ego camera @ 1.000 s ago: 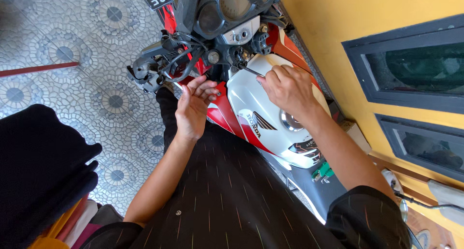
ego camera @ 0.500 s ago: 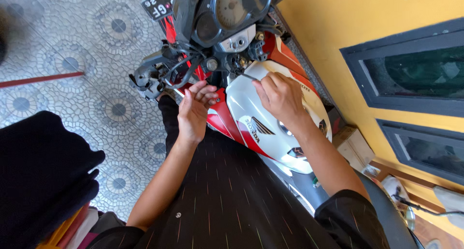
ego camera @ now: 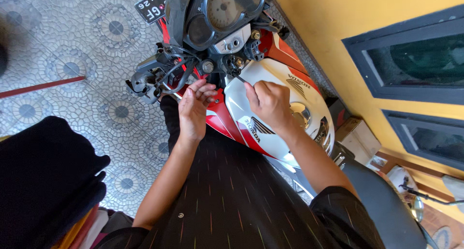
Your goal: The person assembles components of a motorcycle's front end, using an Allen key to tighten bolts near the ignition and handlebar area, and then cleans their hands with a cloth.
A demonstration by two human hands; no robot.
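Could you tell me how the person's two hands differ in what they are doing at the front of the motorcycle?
The right hand is closed around a thin dark tool whose tip points at the steering head; the left hand holds nothing, its fingers loosely extended. The right hand lies over the white fuel tank, while the left hand sits beside the tank near the cables under the left handlebar. Both reach forward from the seat toward the same area below the instrument cluster.

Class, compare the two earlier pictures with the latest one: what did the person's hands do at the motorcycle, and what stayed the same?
The right hand slid forward along the white fuel tank, bringing its thin tool up to the ignition area below the dashboard. The left hand shifted only slightly, staying by the handlebar cables. The right hand kept hold of the tool; the motorcycle did not move.
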